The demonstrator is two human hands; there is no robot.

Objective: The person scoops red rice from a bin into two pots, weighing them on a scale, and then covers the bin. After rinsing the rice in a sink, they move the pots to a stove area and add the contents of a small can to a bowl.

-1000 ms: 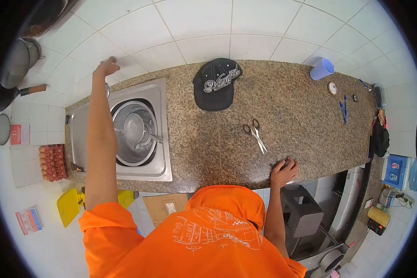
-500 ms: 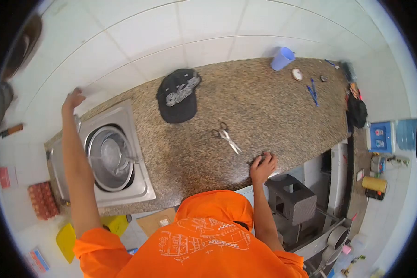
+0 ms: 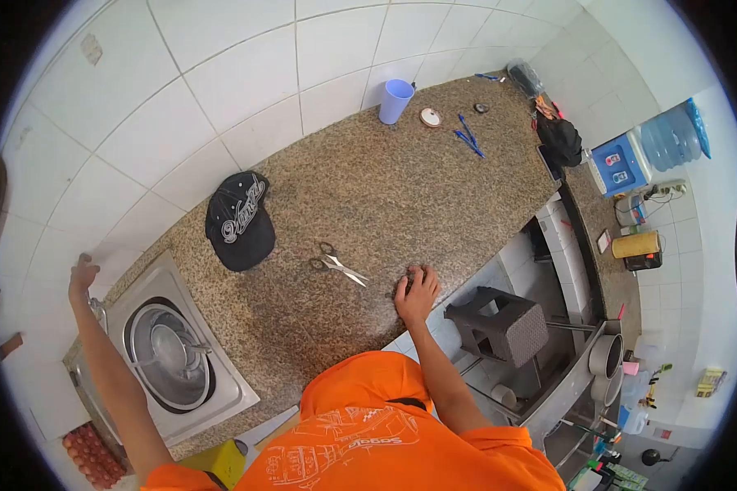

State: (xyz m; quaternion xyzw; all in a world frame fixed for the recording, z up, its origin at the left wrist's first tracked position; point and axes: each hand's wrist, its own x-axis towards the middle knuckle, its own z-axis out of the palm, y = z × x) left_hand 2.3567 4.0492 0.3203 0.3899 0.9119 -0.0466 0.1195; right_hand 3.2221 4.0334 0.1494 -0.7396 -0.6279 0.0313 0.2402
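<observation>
Right hand (image 3: 418,295) rests palm down on countertop (image 3: 385,196), fingers a little apart. Scissors (image 3: 333,263) lie near, to its left, blades toward hand. Left hand (image 3: 83,277) is above tap (image 3: 98,308) (whether fingers close or touch it, I cannot tell). Sink (image 3: 233,383) with metal bowl (image 3: 198,385) is right of left hand, closer to body. Cap (image 3: 241,225) lies between both hands.

The scene is viewed from above the wearer's head through one wide, round-edged lens, aimed steeply down and forward. The orange printed cloth shirt (image 3: 348,458) is seen closest, at the bottom; the speckled brown granite counter (image 3: 434,188) is crossed diagonally, and the white tiled wall (image 3: 237,49) is faced beyond.
</observation>
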